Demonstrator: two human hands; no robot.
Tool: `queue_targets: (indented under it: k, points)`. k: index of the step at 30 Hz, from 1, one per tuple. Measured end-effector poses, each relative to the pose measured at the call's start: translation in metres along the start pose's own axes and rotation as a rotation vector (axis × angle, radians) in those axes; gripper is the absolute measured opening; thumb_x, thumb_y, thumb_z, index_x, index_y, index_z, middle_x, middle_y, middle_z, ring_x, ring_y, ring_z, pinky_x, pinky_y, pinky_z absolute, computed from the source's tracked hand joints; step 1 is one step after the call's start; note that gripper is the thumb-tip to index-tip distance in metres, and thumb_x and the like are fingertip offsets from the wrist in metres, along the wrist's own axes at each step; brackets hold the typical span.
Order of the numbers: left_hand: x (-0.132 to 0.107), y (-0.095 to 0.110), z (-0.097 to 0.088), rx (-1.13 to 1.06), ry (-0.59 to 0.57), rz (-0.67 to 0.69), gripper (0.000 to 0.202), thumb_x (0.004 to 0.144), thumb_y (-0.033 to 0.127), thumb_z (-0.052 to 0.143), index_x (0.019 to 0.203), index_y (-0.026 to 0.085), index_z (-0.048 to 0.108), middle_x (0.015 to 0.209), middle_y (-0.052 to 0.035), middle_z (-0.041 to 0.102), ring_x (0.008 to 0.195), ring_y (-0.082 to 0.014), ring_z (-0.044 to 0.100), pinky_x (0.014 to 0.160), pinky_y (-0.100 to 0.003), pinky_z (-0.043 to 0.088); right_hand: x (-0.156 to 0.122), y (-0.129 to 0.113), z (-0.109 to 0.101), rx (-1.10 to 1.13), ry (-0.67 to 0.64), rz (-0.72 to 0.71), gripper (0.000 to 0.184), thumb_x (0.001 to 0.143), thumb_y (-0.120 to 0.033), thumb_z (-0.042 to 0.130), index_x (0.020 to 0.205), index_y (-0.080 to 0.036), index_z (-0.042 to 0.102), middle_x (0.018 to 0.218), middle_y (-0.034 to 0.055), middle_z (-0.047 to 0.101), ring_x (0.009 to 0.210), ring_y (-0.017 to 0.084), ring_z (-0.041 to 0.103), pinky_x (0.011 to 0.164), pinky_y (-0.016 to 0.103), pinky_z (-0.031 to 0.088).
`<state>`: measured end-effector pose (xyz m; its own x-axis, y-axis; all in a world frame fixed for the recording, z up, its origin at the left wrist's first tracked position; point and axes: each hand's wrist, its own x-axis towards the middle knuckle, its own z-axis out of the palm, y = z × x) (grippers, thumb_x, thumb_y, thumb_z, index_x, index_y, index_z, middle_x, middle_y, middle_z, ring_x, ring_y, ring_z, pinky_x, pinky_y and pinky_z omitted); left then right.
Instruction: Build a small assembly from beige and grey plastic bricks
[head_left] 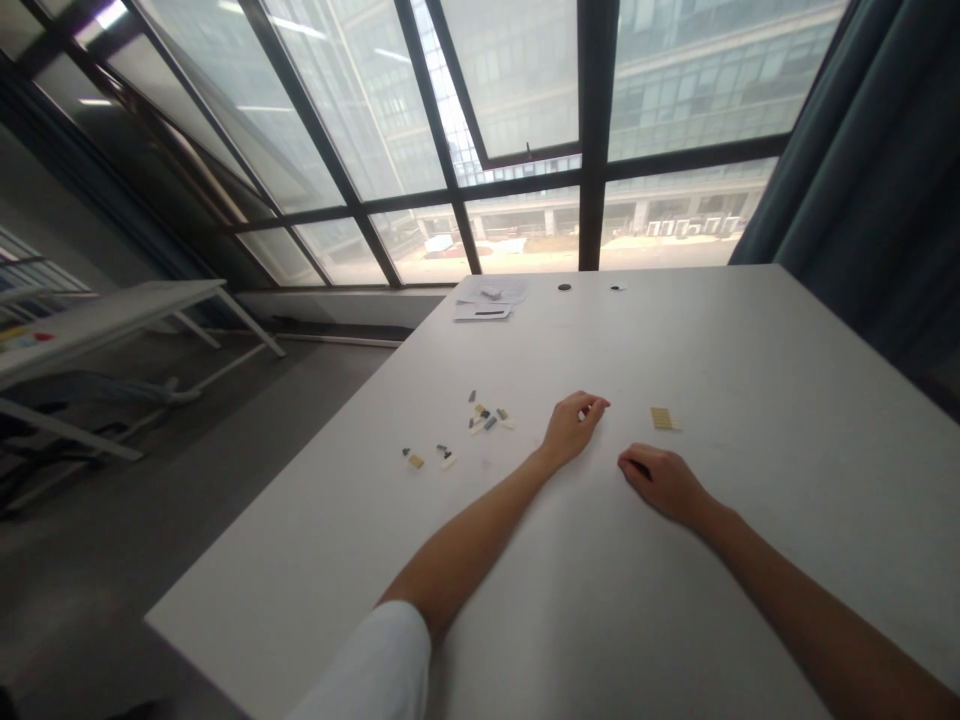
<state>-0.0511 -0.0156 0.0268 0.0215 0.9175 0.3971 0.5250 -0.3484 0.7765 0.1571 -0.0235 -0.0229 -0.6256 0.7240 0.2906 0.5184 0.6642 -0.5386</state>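
My left hand (574,425) rests on the white table (750,340) with its fingers curled in a pinch around something tiny and pale that I cannot name. My right hand (660,480) lies a little to the right and nearer me, fingers curled closed over a small dark bit that is mostly hidden. A tan studded plate (664,418) lies flat just beyond my right hand, apart from both hands. Several small grey, tan and white building pieces (487,417) are scattered left of my left hand, and a few more pieces (427,458) lie further left.
Papers with a small white object (491,298) lie at the table's far edge, beside two dark round spots (564,287). Large windows stand behind. A second white table (112,310) is at the left, and a dark curtain (877,170) hangs at the right.
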Motion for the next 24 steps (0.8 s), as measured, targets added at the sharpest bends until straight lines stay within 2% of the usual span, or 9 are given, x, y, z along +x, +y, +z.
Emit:
queue_targets:
  k: [3, 6, 11, 14, 16, 18, 20, 24]
  points:
    - [0.008, 0.005, -0.024, 0.054, 0.035, 0.017, 0.021, 0.093, 0.032, 0.059, 0.096, 0.019, 0.075, 0.09, -0.0046, 0.071, 0.075, -0.0136, 0.06, 0.071, -0.026, 0.049, 0.0, 0.0, 0.0, 0.022, 0.007, 0.0, 0.028, 0.096, -0.029, 0.045, 0.081, -0.021, 0.068, 0.078, 0.0041, 0.068, 0.073, 0.018, 0.06, 0.071, 0.029, 0.044]
    - [0.012, 0.001, -0.06, 0.125, 0.083, 0.031, 0.018, 0.087, 0.031, 0.067, 0.1, 0.02, 0.075, 0.092, -0.0036, 0.072, 0.073, -0.0129, 0.06, 0.073, -0.027, 0.05, 0.0, 0.001, 0.001, 0.025, 0.008, 0.003, 0.028, 0.095, -0.029, 0.046, 0.082, -0.021, 0.069, 0.079, 0.0044, 0.068, 0.074, 0.018, 0.061, 0.071, 0.029, 0.044]
    - [0.013, -0.024, -0.13, 0.297, 0.175, -0.045, 0.028, 0.08, 0.031, 0.075, 0.106, 0.021, 0.074, 0.094, -0.0021, 0.072, 0.074, -0.0136, 0.06, 0.076, -0.028, 0.05, 0.0, 0.003, 0.003, 0.005, 0.009, 0.001, 0.027, 0.095, -0.029, 0.046, 0.082, -0.021, 0.069, 0.08, 0.0042, 0.069, 0.074, 0.019, 0.062, 0.07, 0.029, 0.043]
    - [0.007, -0.043, -0.161, 0.432, 0.175, -0.142, 0.031, 0.078, 0.032, 0.075, 0.106, 0.021, 0.075, 0.094, -0.0028, 0.073, 0.071, -0.0145, 0.059, 0.074, -0.029, 0.05, 0.0, 0.002, 0.003, 0.004, 0.01, 0.001, 0.027, 0.095, -0.029, 0.046, 0.081, -0.021, 0.069, 0.079, 0.0038, 0.069, 0.074, 0.019, 0.062, 0.07, 0.029, 0.043]
    - [0.001, -0.054, -0.172, 0.517, 0.148, -0.197, 0.029, 0.079, 0.033, 0.074, 0.105, 0.021, 0.075, 0.094, -0.0036, 0.073, 0.071, -0.0157, 0.06, 0.076, -0.031, 0.05, 0.0, 0.001, 0.002, 0.007, 0.013, 0.002, 0.028, 0.095, -0.03, 0.046, 0.081, -0.022, 0.068, 0.079, 0.0036, 0.069, 0.073, 0.019, 0.062, 0.069, 0.029, 0.042]
    - [-0.008, -0.064, -0.175, 0.594, 0.116, -0.243, 0.029, 0.08, 0.034, 0.072, 0.106, 0.021, 0.075, 0.095, -0.0048, 0.072, 0.077, -0.0176, 0.062, 0.082, -0.032, 0.05, 0.0, 0.0, 0.001, 0.006, 0.011, 0.001, 0.029, 0.096, -0.03, 0.045, 0.081, -0.021, 0.068, 0.079, 0.0037, 0.069, 0.073, 0.019, 0.062, 0.07, 0.029, 0.042]
    - [-0.016, -0.072, -0.172, 0.66, 0.081, -0.28, 0.031, 0.08, 0.035, 0.071, 0.108, 0.021, 0.075, 0.096, -0.0058, 0.07, 0.083, -0.0193, 0.063, 0.086, -0.032, 0.049, 0.0, 0.0, 0.001, 0.005, 0.004, 0.001, 0.029, 0.096, -0.03, 0.045, 0.082, -0.021, 0.068, 0.08, 0.004, 0.069, 0.074, 0.019, 0.062, 0.071, 0.03, 0.043]
    - [-0.025, -0.088, -0.161, 0.706, 0.011, -0.324, 0.035, 0.078, 0.044, 0.073, 0.105, 0.021, 0.077, 0.096, -0.0069, 0.067, 0.08, -0.0188, 0.063, 0.081, -0.029, 0.049, 0.0, 0.001, 0.001, 0.008, 0.0, 0.001, 0.027, 0.096, -0.029, 0.046, 0.081, -0.021, 0.067, 0.08, 0.0037, 0.068, 0.074, 0.019, 0.061, 0.07, 0.03, 0.042]
